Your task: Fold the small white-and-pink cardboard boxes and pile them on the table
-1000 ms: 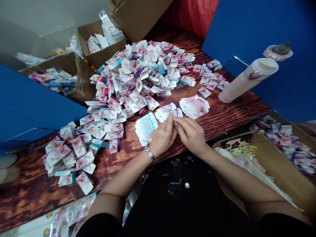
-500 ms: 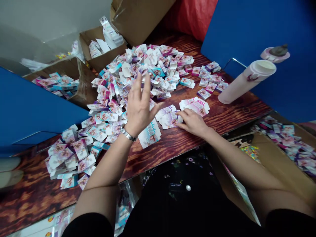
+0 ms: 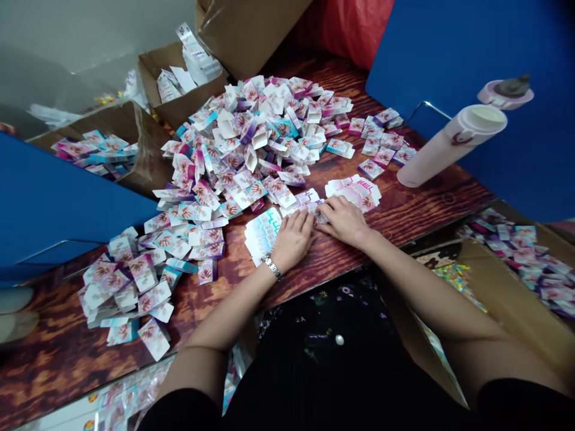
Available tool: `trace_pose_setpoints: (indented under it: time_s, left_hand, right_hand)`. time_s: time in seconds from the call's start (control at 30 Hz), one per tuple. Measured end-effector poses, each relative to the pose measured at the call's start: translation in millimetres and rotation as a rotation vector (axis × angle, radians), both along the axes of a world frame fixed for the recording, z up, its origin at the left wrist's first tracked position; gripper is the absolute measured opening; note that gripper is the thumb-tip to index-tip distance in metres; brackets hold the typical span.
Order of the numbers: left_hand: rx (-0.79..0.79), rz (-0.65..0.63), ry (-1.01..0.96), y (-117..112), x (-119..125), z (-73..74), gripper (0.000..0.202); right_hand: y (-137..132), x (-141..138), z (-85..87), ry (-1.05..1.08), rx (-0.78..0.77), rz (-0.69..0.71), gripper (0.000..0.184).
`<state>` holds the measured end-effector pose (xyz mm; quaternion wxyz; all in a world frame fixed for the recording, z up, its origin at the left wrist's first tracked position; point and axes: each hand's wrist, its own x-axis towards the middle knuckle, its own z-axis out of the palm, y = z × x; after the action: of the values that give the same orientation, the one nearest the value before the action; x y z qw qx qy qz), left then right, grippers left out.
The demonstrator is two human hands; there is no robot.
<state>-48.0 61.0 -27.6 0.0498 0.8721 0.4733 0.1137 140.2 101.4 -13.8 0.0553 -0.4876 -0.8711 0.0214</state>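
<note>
My left hand [image 3: 293, 244], a metal watch band on its wrist, has its fingers bent over the left end of a small purple-and-white carton [image 3: 320, 218]. From the other side my right hand [image 3: 345, 222] grips the same carton, which the fingers partly cover. Just behind it lie flat purple carton blanks [image 3: 308, 196]. To the left, partly under my left hand, is a stack of flat turquoise blanks [image 3: 264, 232]. Flat pink blanks [image 3: 357, 190] lie beyond my right hand.
A large heap of small folded cartons [image 3: 242, 143] spreads over the wood-patterned table [image 3: 404, 221]. A pale pink bottle [image 3: 444, 152] with its lid open stands at right. Cardboard boxes [image 3: 155, 152] stand at back left; another box [image 3: 516, 293] holds cartons below right.
My left hand has come down from over the heap, towards me and to the right, to the carton at my right hand. My right hand has stayed near the same spot.
</note>
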Motion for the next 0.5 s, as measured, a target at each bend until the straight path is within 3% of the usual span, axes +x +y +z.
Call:
trace_pose_setpoints:
  time_s: [0.3, 0.5]
  left_hand:
    - [0.030, -0.022, -0.045, 1.9, 1.6, -0.2, 0.054]
    - [0.050, -0.007, -0.041, -1.1, -1.5, -6.8, 0.050]
  right_hand:
    - [-4.1, -1.9, 6.8, 0.076, 0.055, -0.020, 0.020]
    - [-4.9, 12.1, 3.4, 0.105, -0.003, -0.022, 0.025]
